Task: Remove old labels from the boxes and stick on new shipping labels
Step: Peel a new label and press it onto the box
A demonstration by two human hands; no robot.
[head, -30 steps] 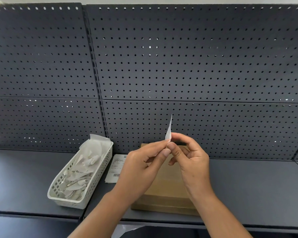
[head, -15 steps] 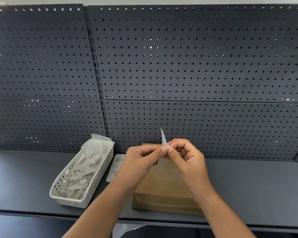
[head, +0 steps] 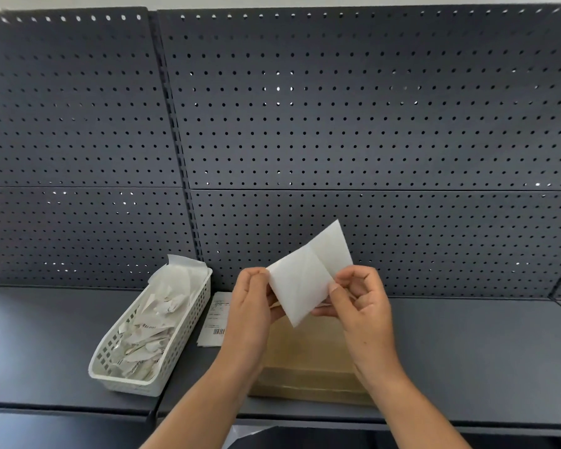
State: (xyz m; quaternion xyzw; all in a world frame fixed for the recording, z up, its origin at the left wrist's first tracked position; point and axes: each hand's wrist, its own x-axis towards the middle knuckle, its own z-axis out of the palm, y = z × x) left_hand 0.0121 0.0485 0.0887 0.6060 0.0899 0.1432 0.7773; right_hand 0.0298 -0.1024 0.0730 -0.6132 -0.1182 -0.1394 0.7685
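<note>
Hovering lower centre above the cardboard box (head: 308, 351), a white sheet (head: 305, 280) is being pinched at opposite edges by the left hand (head: 251, 306) and right hand (head: 360, 303).

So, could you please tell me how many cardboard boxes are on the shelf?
1: the brown box lies on the shelf, right of the white basket; another may be hidden.

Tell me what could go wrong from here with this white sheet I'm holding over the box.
1. The white sheet is pinched only at its edges by the left hand and right hand; if it is a label coming off its backing, it may curl and stick to itself or to fingers.
2. It is held tilted above the cardboard box, so it could go down crooked or wrinkled.
</note>
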